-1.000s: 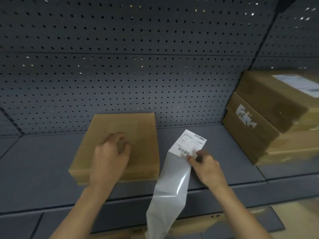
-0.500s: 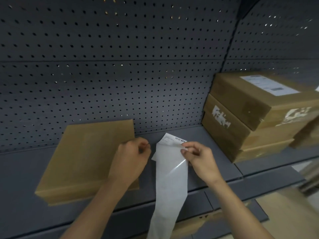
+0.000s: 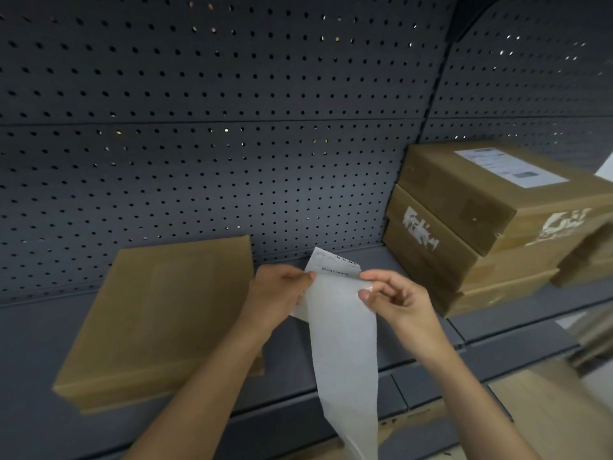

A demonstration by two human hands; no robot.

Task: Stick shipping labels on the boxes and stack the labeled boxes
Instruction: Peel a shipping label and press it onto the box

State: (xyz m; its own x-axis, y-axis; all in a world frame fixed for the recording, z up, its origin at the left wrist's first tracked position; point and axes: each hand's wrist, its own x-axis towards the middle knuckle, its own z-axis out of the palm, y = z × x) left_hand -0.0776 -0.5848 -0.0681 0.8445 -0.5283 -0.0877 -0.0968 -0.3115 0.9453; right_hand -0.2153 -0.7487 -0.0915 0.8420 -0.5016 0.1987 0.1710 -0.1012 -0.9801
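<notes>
Nearest, both forearms are coming up from the btm edge, elbows cut off. Between them a translucent backing strip is hanging down, its tail running out of frame at the btm. Left hand is pinching the strip's upper left edge w/ fingertips closed on it. The thumb is mostly hidden behind the knuckles, so can't tell if it's gripping strip, label or both. Right hand is pinching the upper right corner btwn thumb and forefinger, other fingers curling loosely.

Shipping label is standing just above both hands, over the strip's top edge. How much of it is stuck to the strip is hard to tell. Print is too blurred to read, only barcode-like bars showing.

Behind the left hand a plain brown box is lying flat on the grey shelf, its near right corner hiding behind the left forearm.

Farther right, a stack of boxes is sitting on the same shelf against the pegboard, well apart from the hands. Top one is carrying a white label, text unreadable. Stack's right side is getting cut off by the frame edge, so box count is unclear.
</notes>
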